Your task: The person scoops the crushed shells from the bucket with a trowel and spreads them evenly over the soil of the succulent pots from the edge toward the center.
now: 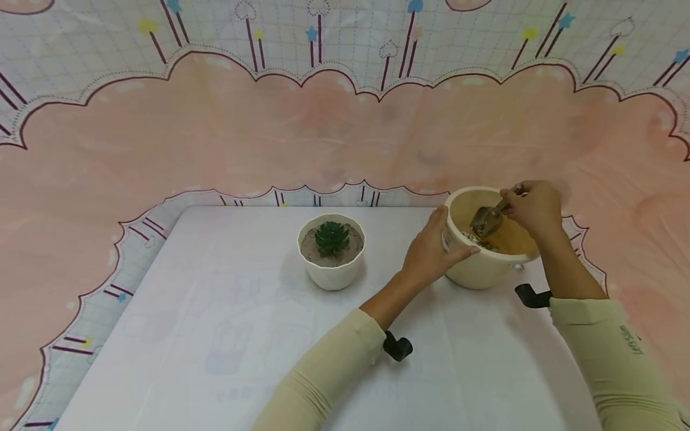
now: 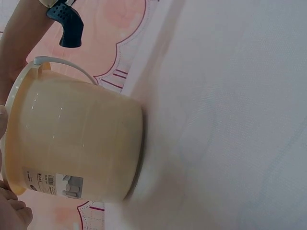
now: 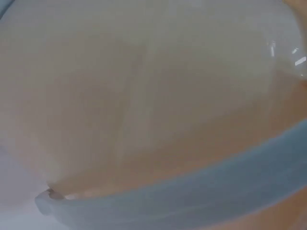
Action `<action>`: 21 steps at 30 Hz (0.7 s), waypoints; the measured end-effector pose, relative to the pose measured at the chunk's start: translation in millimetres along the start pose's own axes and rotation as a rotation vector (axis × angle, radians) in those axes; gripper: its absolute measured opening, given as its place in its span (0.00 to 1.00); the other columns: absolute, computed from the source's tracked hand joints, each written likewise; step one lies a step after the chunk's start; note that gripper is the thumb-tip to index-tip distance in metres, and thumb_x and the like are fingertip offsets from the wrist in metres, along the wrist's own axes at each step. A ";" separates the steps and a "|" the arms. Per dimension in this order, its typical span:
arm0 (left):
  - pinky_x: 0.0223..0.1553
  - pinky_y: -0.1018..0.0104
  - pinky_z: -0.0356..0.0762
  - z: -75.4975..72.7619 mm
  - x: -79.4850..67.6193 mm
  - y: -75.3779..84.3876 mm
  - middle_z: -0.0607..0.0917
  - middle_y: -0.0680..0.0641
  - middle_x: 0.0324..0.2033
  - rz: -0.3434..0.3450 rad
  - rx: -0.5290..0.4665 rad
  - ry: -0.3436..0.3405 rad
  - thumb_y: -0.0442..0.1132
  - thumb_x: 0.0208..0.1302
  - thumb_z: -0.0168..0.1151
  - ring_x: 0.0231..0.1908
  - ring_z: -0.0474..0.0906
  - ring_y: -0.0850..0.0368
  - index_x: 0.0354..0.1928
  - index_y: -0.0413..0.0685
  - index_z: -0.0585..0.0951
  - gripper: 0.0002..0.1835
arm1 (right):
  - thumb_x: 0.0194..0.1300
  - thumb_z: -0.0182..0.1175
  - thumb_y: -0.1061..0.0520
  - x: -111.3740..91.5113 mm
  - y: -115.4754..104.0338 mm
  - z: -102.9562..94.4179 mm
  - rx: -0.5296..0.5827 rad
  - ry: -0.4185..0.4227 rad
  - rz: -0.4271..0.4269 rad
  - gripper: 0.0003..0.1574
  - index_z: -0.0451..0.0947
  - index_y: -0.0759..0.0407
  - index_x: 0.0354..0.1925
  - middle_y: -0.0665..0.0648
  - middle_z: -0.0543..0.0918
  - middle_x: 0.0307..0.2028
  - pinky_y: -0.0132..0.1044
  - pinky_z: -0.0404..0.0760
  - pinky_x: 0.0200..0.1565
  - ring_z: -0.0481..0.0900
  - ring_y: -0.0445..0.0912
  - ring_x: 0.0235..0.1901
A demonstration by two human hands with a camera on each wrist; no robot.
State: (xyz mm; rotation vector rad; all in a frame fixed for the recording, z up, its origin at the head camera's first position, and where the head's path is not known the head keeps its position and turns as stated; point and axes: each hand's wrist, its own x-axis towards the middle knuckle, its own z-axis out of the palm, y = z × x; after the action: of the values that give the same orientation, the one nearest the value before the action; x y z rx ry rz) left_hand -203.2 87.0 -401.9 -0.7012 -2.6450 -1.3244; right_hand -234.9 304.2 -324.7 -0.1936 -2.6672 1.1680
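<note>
A cream plastic bucket (image 1: pixel 477 272) stands at the right back of the white table. My left hand (image 1: pixel 431 248) grips its rim from the left, thumb over the edge. In the left wrist view the bucket (image 2: pixel 86 134) shows a printed label (image 2: pixel 53 183) and a pale handle. My right hand (image 1: pixel 533 206) holds a small scoop (image 1: pixel 487 221) by its handle, with the blade tipped down inside the bucket. Speckled, gravel-like bits (image 1: pixel 480 241) lie near the blade. In the right wrist view the bucket wall (image 3: pixel 144 96) and its handle (image 3: pixel 192 196) fill the picture.
Left of the bucket, a white pot (image 1: pixel 331 276) holds a green succulent (image 1: pixel 331 237) set in greyish soil. The table (image 1: pixel 188 335) has its far edge just behind the pot. A patterned pink cloth (image 1: pixel 323 131) lies beyond and around it.
</note>
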 end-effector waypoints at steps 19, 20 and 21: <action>0.70 0.56 0.69 1.3 -0.5 -2.0 0.60 0.45 0.81 0.012 -0.036 0.016 0.59 0.63 0.76 0.75 0.65 0.51 0.84 0.46 0.54 0.58 | 0.80 0.57 0.54 2.9 10.3 4.3 -0.080 -0.026 0.003 0.24 0.78 0.79 0.44 0.76 0.86 0.33 0.31 0.84 0.24 0.84 0.36 0.17; 0.70 0.56 0.69 1.2 -0.5 -1.7 0.60 0.45 0.81 0.013 -0.034 0.018 0.59 0.63 0.76 0.75 0.65 0.51 0.84 0.46 0.54 0.58 | 0.81 0.57 0.54 3.6 11.9 4.6 -0.074 -0.036 0.009 0.24 0.78 0.79 0.43 0.77 0.86 0.33 0.32 0.85 0.25 0.84 0.36 0.17; 0.70 0.56 0.69 1.2 -0.5 -1.6 0.60 0.45 0.81 0.011 -0.029 0.018 0.59 0.63 0.76 0.75 0.65 0.51 0.84 0.46 0.54 0.58 | 0.81 0.57 0.55 4.0 13.4 5.1 -0.060 -0.047 0.020 0.24 0.78 0.80 0.43 0.77 0.86 0.33 0.34 0.86 0.26 0.84 0.37 0.17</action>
State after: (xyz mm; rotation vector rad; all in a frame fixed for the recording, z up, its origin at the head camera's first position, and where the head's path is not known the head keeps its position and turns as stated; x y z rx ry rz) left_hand -203.3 87.0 -404.0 -0.7036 -2.6089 -1.3626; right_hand -239.6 310.5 -337.3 -0.2060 -2.7492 1.1121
